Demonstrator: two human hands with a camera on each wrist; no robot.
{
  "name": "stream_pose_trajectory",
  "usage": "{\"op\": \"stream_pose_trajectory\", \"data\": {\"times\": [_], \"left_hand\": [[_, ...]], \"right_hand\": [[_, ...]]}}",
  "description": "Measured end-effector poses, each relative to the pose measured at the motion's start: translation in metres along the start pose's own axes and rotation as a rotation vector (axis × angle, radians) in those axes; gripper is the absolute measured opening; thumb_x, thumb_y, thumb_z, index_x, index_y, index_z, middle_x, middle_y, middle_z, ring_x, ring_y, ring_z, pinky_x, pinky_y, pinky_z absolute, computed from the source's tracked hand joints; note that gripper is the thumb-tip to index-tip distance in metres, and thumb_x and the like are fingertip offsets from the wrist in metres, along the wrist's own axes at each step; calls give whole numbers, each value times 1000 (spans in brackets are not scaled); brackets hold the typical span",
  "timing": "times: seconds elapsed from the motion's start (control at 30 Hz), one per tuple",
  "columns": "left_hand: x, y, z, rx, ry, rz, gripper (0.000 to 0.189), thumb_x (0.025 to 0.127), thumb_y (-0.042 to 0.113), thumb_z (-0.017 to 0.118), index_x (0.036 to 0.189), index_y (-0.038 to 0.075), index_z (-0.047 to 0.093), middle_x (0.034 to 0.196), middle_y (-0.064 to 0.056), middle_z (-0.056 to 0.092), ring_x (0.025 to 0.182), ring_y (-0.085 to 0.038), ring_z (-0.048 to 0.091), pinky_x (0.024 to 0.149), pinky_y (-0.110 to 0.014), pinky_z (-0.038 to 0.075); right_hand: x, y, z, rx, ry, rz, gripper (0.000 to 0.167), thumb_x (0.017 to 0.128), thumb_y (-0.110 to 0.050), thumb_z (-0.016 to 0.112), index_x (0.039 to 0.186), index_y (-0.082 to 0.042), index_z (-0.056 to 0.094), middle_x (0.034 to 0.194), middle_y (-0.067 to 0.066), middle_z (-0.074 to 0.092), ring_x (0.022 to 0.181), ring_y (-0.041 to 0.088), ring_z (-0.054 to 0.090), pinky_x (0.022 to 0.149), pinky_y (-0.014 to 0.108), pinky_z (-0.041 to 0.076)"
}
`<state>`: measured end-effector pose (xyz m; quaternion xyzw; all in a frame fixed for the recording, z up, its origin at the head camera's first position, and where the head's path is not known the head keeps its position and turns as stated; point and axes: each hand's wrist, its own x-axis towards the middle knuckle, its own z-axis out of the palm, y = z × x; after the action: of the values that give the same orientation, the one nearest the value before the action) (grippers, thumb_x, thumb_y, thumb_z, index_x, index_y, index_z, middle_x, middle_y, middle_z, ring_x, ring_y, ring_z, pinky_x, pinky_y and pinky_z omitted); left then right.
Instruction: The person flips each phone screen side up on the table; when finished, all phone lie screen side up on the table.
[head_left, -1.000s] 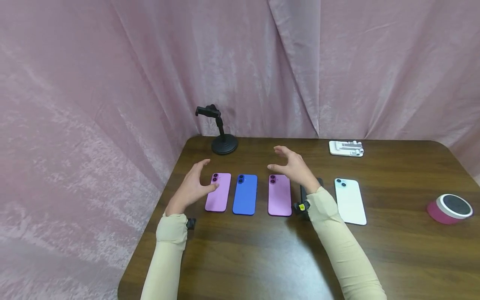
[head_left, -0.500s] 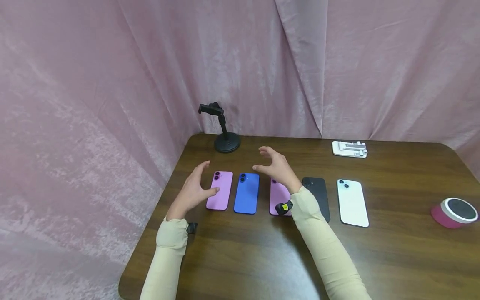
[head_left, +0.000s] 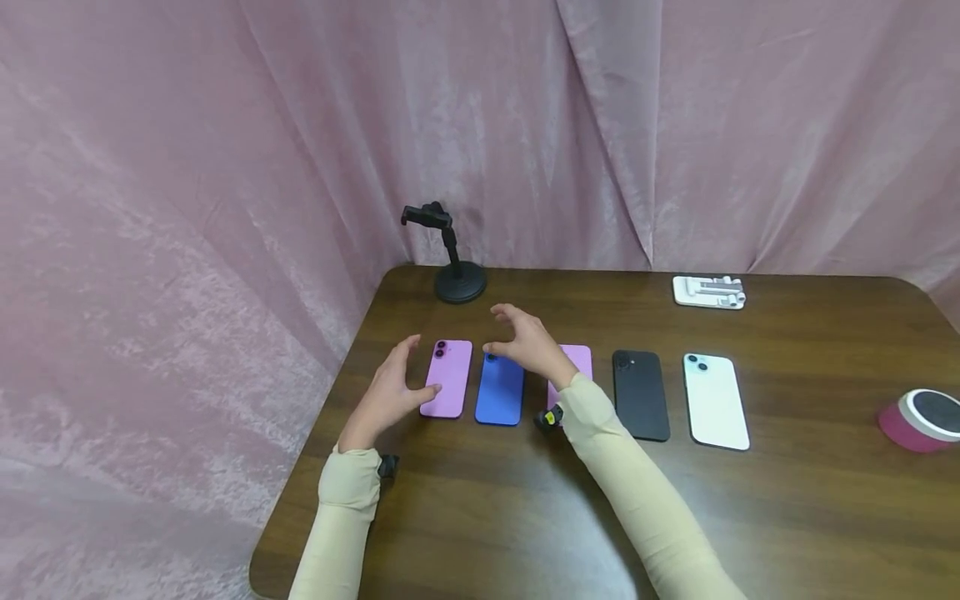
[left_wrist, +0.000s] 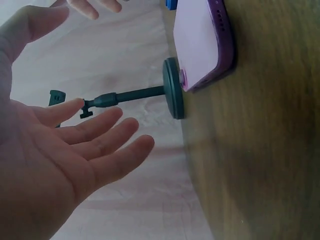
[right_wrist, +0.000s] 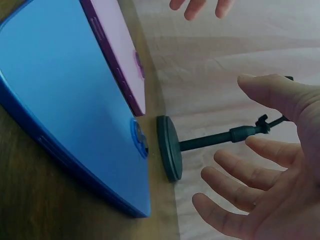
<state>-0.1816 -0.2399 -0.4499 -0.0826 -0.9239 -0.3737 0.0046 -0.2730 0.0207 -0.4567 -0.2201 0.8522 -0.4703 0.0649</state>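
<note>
My left hand [head_left: 387, 395] is held over the left side of a pink phone [head_left: 452, 379], thumb and fingers spread apart with nothing between them. Beside that phone lies a blue phone [head_left: 500, 392], its camera end partly covered by my right hand [head_left: 527, 342]. The right hand's fingers are also spread and hold nothing; in the right wrist view they hang above the blue phone [right_wrist: 75, 105]. A second pink phone [head_left: 578, 359] is partly hidden behind the right wrist. Farther right, a black phone [head_left: 641, 396] and a white phone [head_left: 716, 402] lie back up in the same row.
A black phone stand [head_left: 460, 282] stands at the back left of the wooden table [head_left: 480, 508]. A folded white stand [head_left: 708, 292] lies near the back edge, and a pink and white round object [head_left: 921, 421] sits far right. A pink curtain [head_left: 480, 133] hangs behind.
My right hand has moved left, from above the second pink phone to the blue one, uncovering the black phone. The left hand stays by the first pink phone. The head view has shifted slightly.
</note>
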Motion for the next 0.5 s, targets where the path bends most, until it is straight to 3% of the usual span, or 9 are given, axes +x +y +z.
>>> {"op": "stream_pose_trajectory", "data": {"times": [0.3,0.5], "left_hand": [[-5,-7,3,6,-72,-80,91,86,18,79,155,-2,24,154,-29,36,141,-44,36,111,-58,33],[-7,-14,6,1,-100,-122,89,88,17,77,155,-2,23,152,-31,38,139,-46,38,110,-60,33]], "right_hand": [[10,-4,14,-8,-48,21,68,88,-14,79,147,-4,47,143,21,53,133,38,48,105,54,42],[18,-2,22,-58,-131,-8,67,86,-9,80,144,1,48,142,25,53,132,40,48,106,53,41]]}}
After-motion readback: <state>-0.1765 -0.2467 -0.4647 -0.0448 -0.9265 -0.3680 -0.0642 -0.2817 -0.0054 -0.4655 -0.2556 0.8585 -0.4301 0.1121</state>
